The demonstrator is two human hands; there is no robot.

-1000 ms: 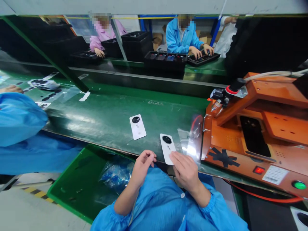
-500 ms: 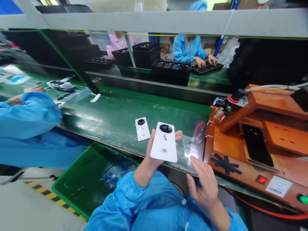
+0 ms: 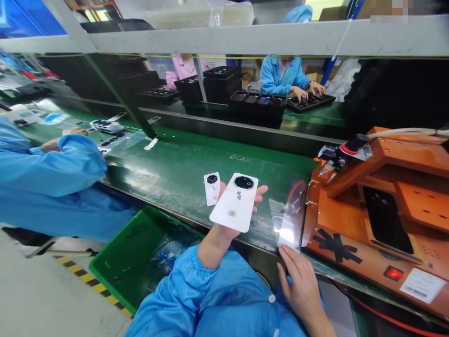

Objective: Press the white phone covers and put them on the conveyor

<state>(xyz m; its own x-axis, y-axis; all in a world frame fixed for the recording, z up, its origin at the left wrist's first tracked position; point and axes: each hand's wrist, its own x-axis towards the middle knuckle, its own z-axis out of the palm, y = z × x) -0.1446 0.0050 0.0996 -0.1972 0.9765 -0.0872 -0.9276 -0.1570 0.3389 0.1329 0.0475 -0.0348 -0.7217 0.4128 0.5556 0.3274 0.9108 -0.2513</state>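
A white phone back panel (image 3: 234, 203) with a black oval camera area rests on my left hand (image 3: 259, 196); the fingers show at its right side and the thumb at its left. A second white panel (image 3: 210, 199) of the same look lies on the green bench just behind it, partly covered by my thumb and the held panel. My right hand (image 3: 300, 276) is at the bench's front edge, fingers apart and holding nothing. Clear film (image 3: 280, 217) lies on the bench near its fingertips.
An orange machine (image 3: 331, 215) stands at the right, a black phone-shaped piece (image 3: 387, 220) on it. A green bin (image 3: 115, 255) is below the bench at left. A co-worker's blue sleeve (image 3: 80, 157) reaches over the bench. Black trays (image 3: 257, 107) and people are beyond.
The panel on my left hand has tilted, its lower end turning to the left. My right hand has moved slightly lower. The whole view has shifted, so the bench items appear further right.
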